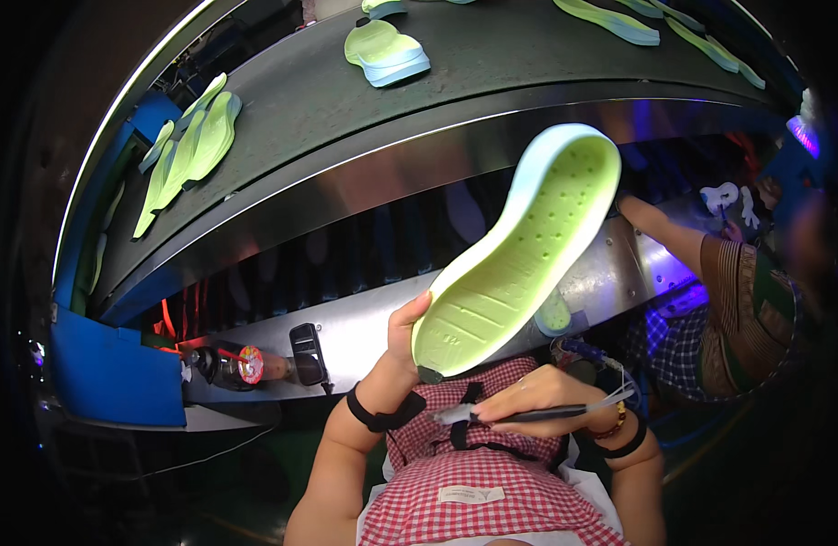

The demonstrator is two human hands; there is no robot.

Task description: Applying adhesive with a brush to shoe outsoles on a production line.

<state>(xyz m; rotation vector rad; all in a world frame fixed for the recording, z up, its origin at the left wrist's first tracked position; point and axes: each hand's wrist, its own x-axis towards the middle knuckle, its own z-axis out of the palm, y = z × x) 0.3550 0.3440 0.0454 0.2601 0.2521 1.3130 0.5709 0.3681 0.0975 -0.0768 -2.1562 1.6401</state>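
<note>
A lime-green shoe midsole (528, 246) with a pale blue rim stands tilted in front of me. Its hollow upper face, dotted with small dimples at the far end, is turned toward me. My left hand (404, 335) grips its near, heel end by the left edge, thumb in sight and the other fingers hidden behind it. A small black tab (429, 374) sits at that end. Below the heel, my right hand (537, 400) is closed round a slim black-handled tool (546, 414) with a pale grey tip (452, 415). The tip is apart from the midsole; its exact kind is unclear.
Ahead runs a dark conveyor belt (300, 118) carrying several similar midsoles (387, 56). A metal ledge (360, 318) below it holds a drink container (248, 364) and a black rectangular object (308, 355). At right, another person's arm (657, 232) reaches in near purple light.
</note>
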